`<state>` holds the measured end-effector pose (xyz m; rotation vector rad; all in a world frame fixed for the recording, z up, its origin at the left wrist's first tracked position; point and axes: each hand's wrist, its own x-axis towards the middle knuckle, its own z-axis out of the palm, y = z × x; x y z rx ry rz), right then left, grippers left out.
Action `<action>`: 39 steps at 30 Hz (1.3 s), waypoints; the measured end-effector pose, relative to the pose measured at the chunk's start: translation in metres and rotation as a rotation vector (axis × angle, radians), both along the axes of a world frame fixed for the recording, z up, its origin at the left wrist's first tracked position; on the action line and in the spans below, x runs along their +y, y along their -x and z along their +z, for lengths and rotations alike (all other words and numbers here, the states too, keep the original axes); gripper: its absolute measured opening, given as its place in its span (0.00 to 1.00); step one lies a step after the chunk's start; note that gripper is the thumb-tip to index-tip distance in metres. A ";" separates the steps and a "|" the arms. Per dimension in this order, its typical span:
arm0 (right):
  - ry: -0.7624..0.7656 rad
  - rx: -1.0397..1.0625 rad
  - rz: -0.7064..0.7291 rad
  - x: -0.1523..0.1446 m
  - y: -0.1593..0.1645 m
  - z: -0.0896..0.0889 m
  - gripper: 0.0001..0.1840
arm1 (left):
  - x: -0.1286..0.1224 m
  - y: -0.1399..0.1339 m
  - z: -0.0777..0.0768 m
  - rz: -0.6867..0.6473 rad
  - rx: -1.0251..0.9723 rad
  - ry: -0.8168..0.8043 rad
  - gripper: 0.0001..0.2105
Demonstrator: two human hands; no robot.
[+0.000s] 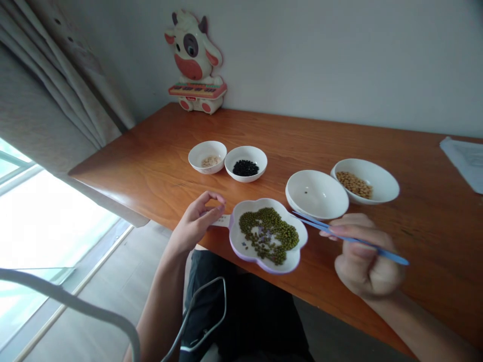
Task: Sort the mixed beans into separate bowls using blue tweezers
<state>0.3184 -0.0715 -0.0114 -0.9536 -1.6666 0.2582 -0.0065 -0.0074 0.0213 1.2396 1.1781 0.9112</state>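
Observation:
My left hand [198, 221] is at the short labelled handle of a white, purple-edged flower-shaped dish [236, 236], with its thumb over the handle. Green beans [281, 234] lie spread in this dish near the table's front edge. In my right hand [368, 256] is a pair of blue tweezers [350, 238], their tips pointing left beside the dish's right rim. Whether the tips pinch anything is too small to tell. Just beyond the tips stands a white bowl [326, 193] with one small dark speck inside.
Behind it, another white bowl [385, 183] holds tan beans. Farther left stand a bowl [260, 156] of black beans and a bowl [196, 158] of pale pieces. A cow-shaped toy keyboard [198, 90] is by the wall. A white sheet [464, 158] lies at right.

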 end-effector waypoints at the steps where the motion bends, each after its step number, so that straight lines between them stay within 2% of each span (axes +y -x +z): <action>1: -0.036 -0.028 0.000 0.002 0.005 0.006 0.12 | 0.000 0.000 0.000 -0.003 -0.004 0.006 0.15; 5: -0.074 -0.120 -0.004 0.008 0.018 0.019 0.14 | -0.001 0.002 -0.005 0.010 -0.039 0.022 0.17; 10: -0.095 -0.263 -0.012 0.011 0.018 0.022 0.16 | 0.001 0.005 -0.010 0.010 -0.039 0.029 0.16; 15: -0.154 -0.377 0.020 0.014 0.018 0.023 0.18 | 0.002 0.007 -0.012 -0.010 0.056 -0.069 0.13; 22: -0.169 -0.408 0.054 0.013 0.020 0.022 0.15 | -0.004 0.005 -0.020 -0.120 0.315 -0.339 0.06; 26: -0.157 -0.410 0.082 0.013 0.022 0.022 0.14 | -0.010 0.002 -0.022 -0.073 0.383 -0.429 0.03; 39: -0.132 -0.430 0.062 0.015 0.017 0.017 0.16 | -0.012 0.000 -0.023 -0.046 0.417 -0.478 0.02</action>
